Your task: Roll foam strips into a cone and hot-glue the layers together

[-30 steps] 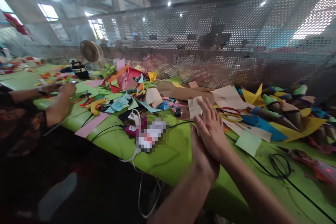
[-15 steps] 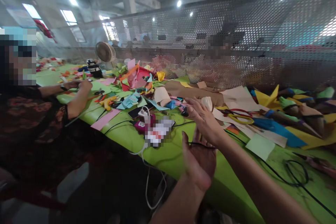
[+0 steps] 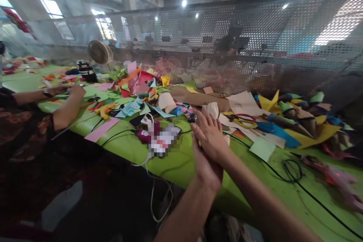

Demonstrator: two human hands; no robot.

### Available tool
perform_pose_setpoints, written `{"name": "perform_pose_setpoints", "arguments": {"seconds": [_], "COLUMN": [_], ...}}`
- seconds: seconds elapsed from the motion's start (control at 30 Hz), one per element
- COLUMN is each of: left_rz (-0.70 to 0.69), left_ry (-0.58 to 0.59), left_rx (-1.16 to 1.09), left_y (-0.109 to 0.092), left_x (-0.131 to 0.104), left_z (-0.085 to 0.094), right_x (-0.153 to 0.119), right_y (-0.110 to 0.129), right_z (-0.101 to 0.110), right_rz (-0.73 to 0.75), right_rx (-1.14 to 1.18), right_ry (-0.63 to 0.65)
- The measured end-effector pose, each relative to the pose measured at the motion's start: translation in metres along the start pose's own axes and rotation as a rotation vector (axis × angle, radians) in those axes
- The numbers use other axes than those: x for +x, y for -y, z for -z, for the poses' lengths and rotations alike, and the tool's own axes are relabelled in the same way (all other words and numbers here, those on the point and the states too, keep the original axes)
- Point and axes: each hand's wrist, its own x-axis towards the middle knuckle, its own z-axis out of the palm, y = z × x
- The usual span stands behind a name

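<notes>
My right hand [image 3: 211,134] lies flat across my left hand [image 3: 205,166], palm against palm, over the green table [image 3: 176,168]. The right fingers are stretched out and slightly apart. Most of the left palm and fingers are covered. A thin dark strand lay across the left fingers a moment ago; now it is hidden between the palms. Left of the hands, a phone [image 3: 166,140] rests by a magenta power strip [image 3: 141,136] with a white charger [image 3: 146,123] plugged in. Just beyond the right fingers stands a crumpled cream-coloured piece [image 3: 213,109].
A black cable [image 3: 263,163] runs along the table and loops at right. A pink glue gun [image 3: 331,174] lies there. Yellow-handled scissors [image 3: 246,122], paper scraps [image 3: 262,148] and paper cones [image 3: 307,119] crowd the back. A co-worker's hands [image 3: 75,91] are at left. Behind stands a perforated metal screen [image 3: 176,49].
My right hand has come down from above the left one, and the palms have closed together over the thin dark strand. The view has swung slightly to the right.
</notes>
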Motion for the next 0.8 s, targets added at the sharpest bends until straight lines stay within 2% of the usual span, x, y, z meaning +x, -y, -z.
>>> {"name": "perform_pose_setpoints", "arguments": {"seconds": [0.1, 0.23, 0.3, 0.5, 0.67, 0.8], "left_rz": [-0.008, -0.066, -0.076, 0.051, -0.040, -0.001], "left_ry": [0.111, 0.041, 0.040, 0.136, 0.140, 0.173], "left_rx": [-0.022, 0.021, 0.021, -0.004, -0.031, -0.026], "left_y": [-0.003, -0.004, -0.002, 0.007, 0.004, 0.011], "left_x": [0.001, 0.012, 0.012, 0.000, 0.012, 0.006], "left_z": [0.007, 0.005, 0.003, 0.005, 0.005, 0.005], "right_x": [0.006, -0.014, -0.018, 0.005, -0.018, -0.016], "right_y": [-0.004, 0.005, 0.004, -0.015, -0.006, -0.015], "right_z": [0.006, 0.000, -0.002, 0.009, 0.005, 0.005], "right_rz": [-0.045, 0.025, 0.010, -0.141, -0.042, -0.098], "right_rx": [-0.029, 0.031, 0.037, -0.084, -0.066, -0.076], "right_ry": [-0.098, -0.007, 0.027, -0.068, 0.000, -0.042]}}
